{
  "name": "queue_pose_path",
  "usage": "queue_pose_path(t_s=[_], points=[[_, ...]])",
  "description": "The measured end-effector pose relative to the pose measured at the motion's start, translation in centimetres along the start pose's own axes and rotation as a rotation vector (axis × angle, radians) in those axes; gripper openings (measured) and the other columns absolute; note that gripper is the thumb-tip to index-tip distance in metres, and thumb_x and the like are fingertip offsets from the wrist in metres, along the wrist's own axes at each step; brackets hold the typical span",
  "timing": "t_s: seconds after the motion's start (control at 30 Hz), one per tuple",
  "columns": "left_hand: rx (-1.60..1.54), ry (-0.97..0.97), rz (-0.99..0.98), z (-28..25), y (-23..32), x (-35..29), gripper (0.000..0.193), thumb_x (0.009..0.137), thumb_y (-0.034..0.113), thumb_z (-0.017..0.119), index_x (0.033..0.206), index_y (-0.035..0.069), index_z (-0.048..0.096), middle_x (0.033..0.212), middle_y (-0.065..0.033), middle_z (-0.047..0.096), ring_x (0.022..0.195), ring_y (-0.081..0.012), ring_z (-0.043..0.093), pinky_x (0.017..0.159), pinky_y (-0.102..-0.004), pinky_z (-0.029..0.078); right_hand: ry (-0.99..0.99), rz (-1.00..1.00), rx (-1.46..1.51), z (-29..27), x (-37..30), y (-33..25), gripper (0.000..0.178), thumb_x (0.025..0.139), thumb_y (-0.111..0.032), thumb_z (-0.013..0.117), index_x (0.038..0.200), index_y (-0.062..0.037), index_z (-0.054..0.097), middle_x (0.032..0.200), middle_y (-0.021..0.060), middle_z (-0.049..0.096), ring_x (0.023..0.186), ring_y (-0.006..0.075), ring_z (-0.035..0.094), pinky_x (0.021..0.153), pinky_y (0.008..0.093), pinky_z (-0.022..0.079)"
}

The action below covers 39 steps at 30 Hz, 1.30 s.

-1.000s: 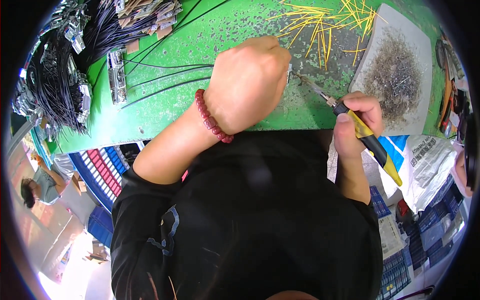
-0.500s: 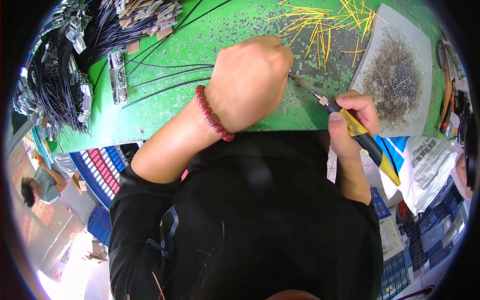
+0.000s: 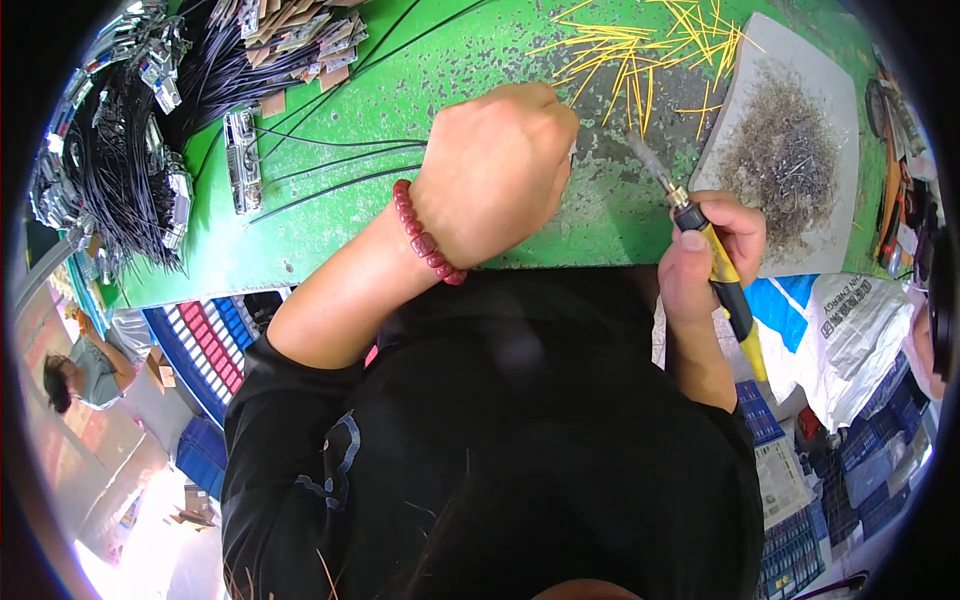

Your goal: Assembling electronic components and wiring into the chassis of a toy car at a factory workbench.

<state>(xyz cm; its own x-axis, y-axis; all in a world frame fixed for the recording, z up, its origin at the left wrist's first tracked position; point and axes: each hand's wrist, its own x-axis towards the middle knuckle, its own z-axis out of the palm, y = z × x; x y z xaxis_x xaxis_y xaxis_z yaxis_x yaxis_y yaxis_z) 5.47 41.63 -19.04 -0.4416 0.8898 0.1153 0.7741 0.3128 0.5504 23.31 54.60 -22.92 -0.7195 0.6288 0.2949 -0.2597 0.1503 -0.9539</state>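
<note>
The right hand (image 3: pixel 712 245) clasps a yellow-and-black soldering iron (image 3: pixel 736 305), tip pointing away and leftward. Left of that grip, the left hand (image 3: pixel 503 165) curls palm-down; whether it grasps anything cannot be told. Black wires (image 3: pixel 345 159) extend left from it. Right of the grip lies a grey pad (image 3: pixel 848 150); beyond, yellow sticks (image 3: pixel 615 40).

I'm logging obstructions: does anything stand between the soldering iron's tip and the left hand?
Nothing visible does; only green tabletop separates the tip of the soldering iron, in the right hand, from the left hand. Beneath the left hand is hidden.
</note>
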Motion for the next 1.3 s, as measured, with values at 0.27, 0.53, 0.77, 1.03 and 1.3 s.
queue_pose_path(t_s=[0.27,0.53,0.77,1.03,1.3], points=[[-0.111,-0.070,-0.007,-0.6,0.0,-0.2,0.008,0.076,0.007,0.065,0.073,0.003,0.059,0.075,-0.0122,0.059,0.074,-0.0313,0.061,0.064,-0.0394,0.050,-0.064,0.006,-0.252,-0.9,-0.5,-0.8,0.037,0.081,0.001,0.073,0.111,-0.0012,0.052,0.092,0.0090,0.061,0.074,0.0102,0.057,0.068,0.0232,0.048],[0.670,0.140,-0.222,-4.0,-5.5,7.0,0.017,0.084,0.019,0.064,0.091,0.004,0.064,0.094,-0.0114,0.065,0.079,-0.0293,0.067,0.068,-0.0392,0.053,-0.065,-0.019,-0.123,-0.4,-0.1,-1.0,0.036,0.083,0.003,0.070,0.112,-0.0008,0.050,0.090,0.0093,0.062,0.074,0.0108,0.061,0.067,0.0236,0.050],[0.702,0.159,-0.240,-3.2,-6.2,8.5,0.011,0.087,0.014,0.053,0.088,0.008,0.062,0.081,-0.0128,0.065,0.073,-0.0297,0.067,0.065,-0.0430,0.052,-0.039,-0.041,-0.074,-0.3,0.1,-0.4,0.034,0.085,0.000,0.070,0.112,0.0001,0.051,0.088,0.0101,0.064,0.071,0.0111,0.062,0.065,0.0237,0.051],[0.096,0.211,-0.190,-2.1,-5.7,5.2,0.017,0.088,0.018,0.063,0.095,0.002,0.062,0.075,-0.0150,0.063,0.068,-0.0278,0.061,0.063,-0.0386,0.048,-0.028,0.000,-0.017,-0.4,0.0,-0.2,0.036,0.095,-0.021,0.061,0.122,0.0007,0.051,0.078,0.0121,0.069,0.055,0.0077,0.054,0.052,0.0211,0.045],[-0.166,-0.115,-0.140,-4.7,-5.1,3.3,0.023,0.072,0.015,0.075,0.087,0.000,0.067,0.084,-0.0110,0.064,0.076,-0.0201,0.061,0.067,-0.0326,0.048,-0.039,-0.048,-0.076,-0.1,0.2,0.1,0.033,0.097,-0.022,0.059,0.121,-0.0003,0.054,0.076,0.0111,0.070,0.051,0.0061,0.050,0.048,0.0205,0.042]])
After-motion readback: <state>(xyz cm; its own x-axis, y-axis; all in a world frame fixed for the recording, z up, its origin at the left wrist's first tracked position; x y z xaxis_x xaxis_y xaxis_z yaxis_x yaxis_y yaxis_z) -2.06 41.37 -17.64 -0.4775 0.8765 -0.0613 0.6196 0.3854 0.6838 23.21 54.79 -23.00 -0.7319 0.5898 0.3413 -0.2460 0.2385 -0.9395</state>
